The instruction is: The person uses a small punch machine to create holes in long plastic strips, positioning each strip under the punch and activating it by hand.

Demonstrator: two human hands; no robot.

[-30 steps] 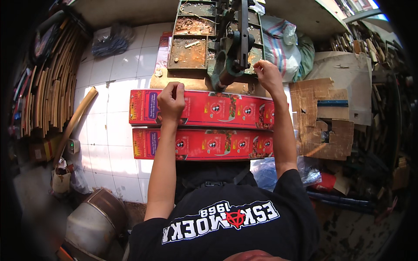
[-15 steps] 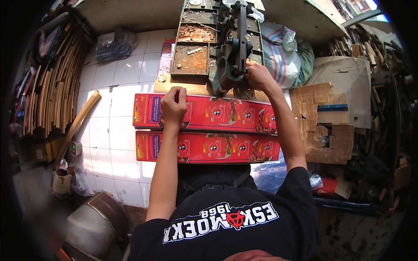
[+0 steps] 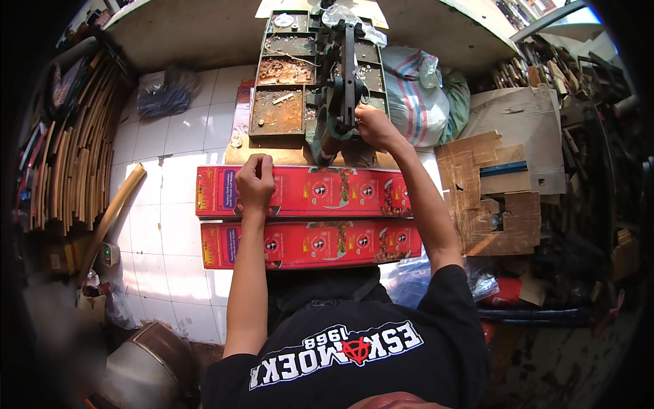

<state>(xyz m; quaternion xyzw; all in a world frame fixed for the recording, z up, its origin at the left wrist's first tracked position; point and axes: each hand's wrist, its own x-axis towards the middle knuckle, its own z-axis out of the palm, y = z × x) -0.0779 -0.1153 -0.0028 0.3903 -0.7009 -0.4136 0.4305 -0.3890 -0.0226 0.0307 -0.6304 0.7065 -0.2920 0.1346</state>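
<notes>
My left hand (image 3: 255, 183), fingers curled closed, rests over the left part of a long red printed cardboard piece (image 3: 298, 192). Whether anything small is inside that hand is hidden. A second, similar red printed piece (image 3: 320, 243) lies parallel on the near side, partly under my left forearm. Beyond them stands a dark green metal hand press (image 3: 332, 142) with an upright black bar (image 3: 347, 75). My right hand (image 3: 375, 128) is closed at the right side of the press, by the lower end of the bar. What its fingers grip cannot be made out.
A worn compartment tray (image 3: 278, 109) holding small bits surrounds the press. Stacked boards (image 3: 75, 150) line the left; a striped white sack (image 3: 409, 95) and cut brown cardboard (image 3: 470, 198) are at the right. A curved tan strip (image 3: 119, 204) leans over the tiled floor (image 3: 163, 204).
The whole view has shifted, so everything appears lower and further left. Both hands stay closed, at nearly the same spots beside the press and over the red piece.
</notes>
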